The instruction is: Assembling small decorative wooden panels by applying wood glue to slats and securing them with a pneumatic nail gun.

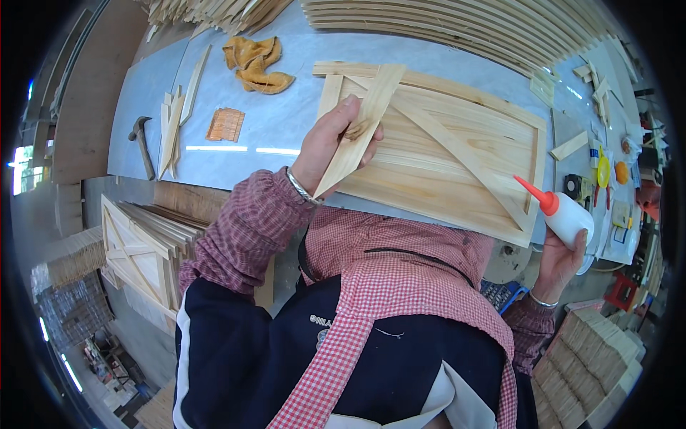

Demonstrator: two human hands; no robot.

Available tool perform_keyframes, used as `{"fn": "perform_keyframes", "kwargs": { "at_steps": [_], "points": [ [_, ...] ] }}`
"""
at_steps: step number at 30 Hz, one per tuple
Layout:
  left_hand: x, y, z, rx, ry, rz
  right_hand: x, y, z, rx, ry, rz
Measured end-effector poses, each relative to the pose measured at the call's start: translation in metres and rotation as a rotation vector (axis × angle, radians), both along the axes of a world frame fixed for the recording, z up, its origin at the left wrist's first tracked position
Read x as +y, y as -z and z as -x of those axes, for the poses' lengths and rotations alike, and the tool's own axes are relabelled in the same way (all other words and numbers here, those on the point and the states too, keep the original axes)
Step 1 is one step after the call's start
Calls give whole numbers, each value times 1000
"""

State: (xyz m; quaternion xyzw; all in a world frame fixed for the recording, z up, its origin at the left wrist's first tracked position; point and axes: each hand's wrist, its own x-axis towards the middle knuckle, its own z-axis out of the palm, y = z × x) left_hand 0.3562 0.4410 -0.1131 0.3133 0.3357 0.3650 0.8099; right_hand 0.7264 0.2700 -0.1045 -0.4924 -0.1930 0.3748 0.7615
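Your left hand (325, 139) grips an angle-cut wooden slat (379, 100) above a framed panel (429, 179) fitted with a diagonal brace (461, 161). Your right hand (559, 263) holds a white bottle (572, 218), its red nozzle (537, 192) directed up and left. A hammer (145, 149) lies at the worktable's (279, 121) left end, near loose wood strips (171, 132).

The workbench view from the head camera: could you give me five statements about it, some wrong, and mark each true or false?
1. The left hand holds a wooden strip. True.
2. The right hand is empty. False: it holds a white bottle with a red nozzle.
3. A diagonal slat crosses the wooden panel. True.
4. The crumpled tan item lies on the wooden panel. False: it lies on the table, to the left of the panel.
5. A hammer lies on the left part of the table. True.
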Motion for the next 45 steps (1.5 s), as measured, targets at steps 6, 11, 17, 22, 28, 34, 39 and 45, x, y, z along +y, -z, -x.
{"fn": "perform_keyframes", "kwargs": {
  "at_steps": [6, 11, 17, 22, 28, 34, 39, 45],
  "points": [
    [-5, 9, -16, -157, -1, 103, 4, -4, 15, -91, -45, 1],
    [-8, 9, -28, -194, 15, 113, 7, -12, 25, -102, -69, -11],
    [-13, 2, -45, -206, -17, 143, 22, -12, 55, -97, -132, -18],
    [-12, 3, -56, -271, 31, 180, 34, -15, 80, -69, -194, 9],
    [-12, 7, -62, -325, 40, 153, 36, -13, 82, -6, -202, 4],
    [-13, 14, -77, 110, -224, -206, 33, -5, 70, 89, -168, -19],
    [0, 33, -64, 515, -106, -672, 31, 4, 59, 87, -138, -14],
    [-1, 46, -61, 514, -144, -708, 29, 8, 60, 76, -134, 0]
  ]
}}
